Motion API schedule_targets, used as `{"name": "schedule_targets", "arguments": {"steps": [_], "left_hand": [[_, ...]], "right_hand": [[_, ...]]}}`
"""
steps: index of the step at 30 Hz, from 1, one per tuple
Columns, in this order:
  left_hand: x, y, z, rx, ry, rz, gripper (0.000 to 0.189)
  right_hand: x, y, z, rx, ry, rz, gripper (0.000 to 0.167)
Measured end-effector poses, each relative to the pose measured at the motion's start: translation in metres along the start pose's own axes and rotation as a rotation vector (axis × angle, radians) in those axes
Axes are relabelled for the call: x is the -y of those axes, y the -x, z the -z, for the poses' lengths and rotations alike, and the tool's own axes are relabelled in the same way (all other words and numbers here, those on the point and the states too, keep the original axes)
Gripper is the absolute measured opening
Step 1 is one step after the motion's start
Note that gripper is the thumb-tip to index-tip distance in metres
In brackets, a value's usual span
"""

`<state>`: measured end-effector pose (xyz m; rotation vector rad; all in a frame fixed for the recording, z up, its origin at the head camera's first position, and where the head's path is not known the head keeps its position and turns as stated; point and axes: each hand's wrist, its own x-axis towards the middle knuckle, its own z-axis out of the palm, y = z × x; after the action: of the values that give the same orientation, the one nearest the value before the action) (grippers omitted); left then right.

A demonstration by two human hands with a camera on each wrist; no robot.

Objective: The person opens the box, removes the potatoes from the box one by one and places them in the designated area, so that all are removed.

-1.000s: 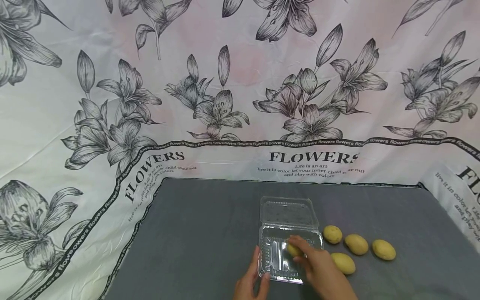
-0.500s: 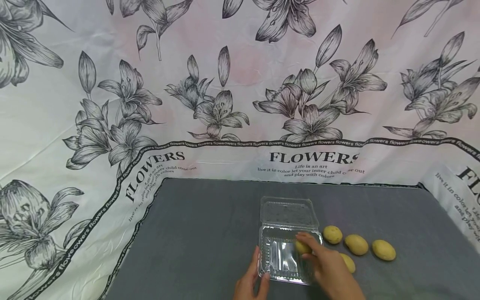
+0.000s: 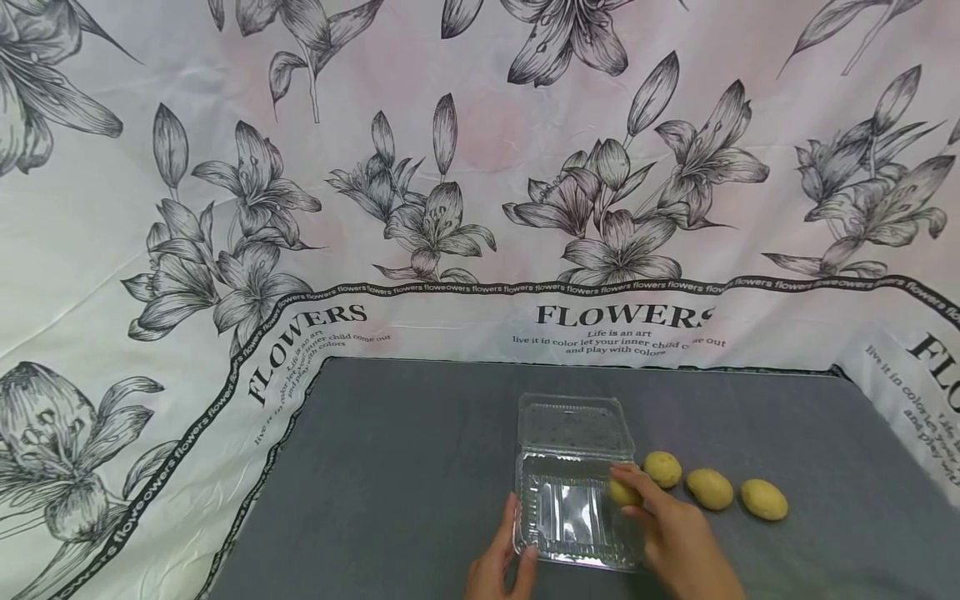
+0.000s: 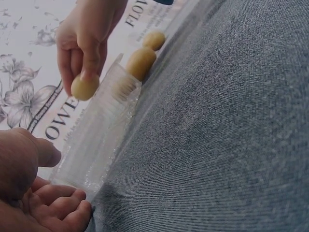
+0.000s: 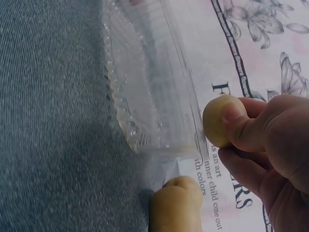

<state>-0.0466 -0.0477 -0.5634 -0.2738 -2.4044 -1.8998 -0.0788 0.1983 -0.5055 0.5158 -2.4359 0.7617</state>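
Observation:
A clear plastic clamshell container (image 3: 562, 525) stands on the grey table with its lid (image 3: 573, 423) folded back. My left hand (image 3: 501, 558) holds its front left corner, the thumb at the front and a finger along the side; in the left wrist view, the left hand's fingers (image 4: 60, 205) are bent near the container's end. Between thumb and fingers, my right hand (image 3: 678, 533) pinches a yellow oval fruit (image 5: 219, 121) at the container's right side, level with its rim in the right wrist view. The fruit's exact kind is unclear. Similar yellow fruits (image 3: 708, 488) lie right of the container.
The grey table (image 3: 405, 467) stretches out to the left and right. Behind it hangs a white cloth (image 3: 450, 325) printed with flowers and lettering. More yellow fruits (image 4: 142, 63) appear beyond the container in the left wrist view.
My right hand has moved right with the pinched fruit, from mid-container to its right side. It now hides the nearest loose fruit in the head view. My left hand stays at the corner.

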Motion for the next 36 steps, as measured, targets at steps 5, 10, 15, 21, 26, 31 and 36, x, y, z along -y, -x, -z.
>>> {"name": "schedule_targets", "arguments": {"steps": [5, 10, 15, 21, 26, 31, 36], "left_hand": [[0.001, 0.0, 0.0, -0.006, -0.009, -0.004, 0.064], [0.001, 0.001, 0.0, -0.002, -0.006, -0.009, 0.064], [-0.002, 0.001, 0.001, 0.014, -0.004, 0.027, 0.065], [-0.007, 0.0, 0.001, 0.017, 0.014, 0.084, 0.067], [-0.008, 0.0, 0.002, 0.009, 0.02, 0.107, 0.067], [-0.009, 0.001, 0.002, 0.006, 0.001, 0.092, 0.066], [-0.009, 0.002, 0.002, 0.0, -0.004, 0.064, 0.064]], "right_hand": [[-0.007, 0.004, 0.004, -0.006, 0.029, -0.001, 0.067], [-0.015, 0.01, 0.008, -0.027, 0.026, -0.014, 0.07], [-0.02, 0.015, 0.012, -0.049, 0.032, -0.05, 0.072], [-0.026, 0.017, 0.018, -0.075, 0.021, -0.047, 0.074], [-0.034, 0.021, 0.02, -0.122, 0.052, -0.026, 0.037], [-0.042, 0.026, 0.022, -0.151, 0.079, -0.046, 0.04], [-0.044, 0.028, 0.029, -0.117, 0.097, -0.079, 0.051]]}}
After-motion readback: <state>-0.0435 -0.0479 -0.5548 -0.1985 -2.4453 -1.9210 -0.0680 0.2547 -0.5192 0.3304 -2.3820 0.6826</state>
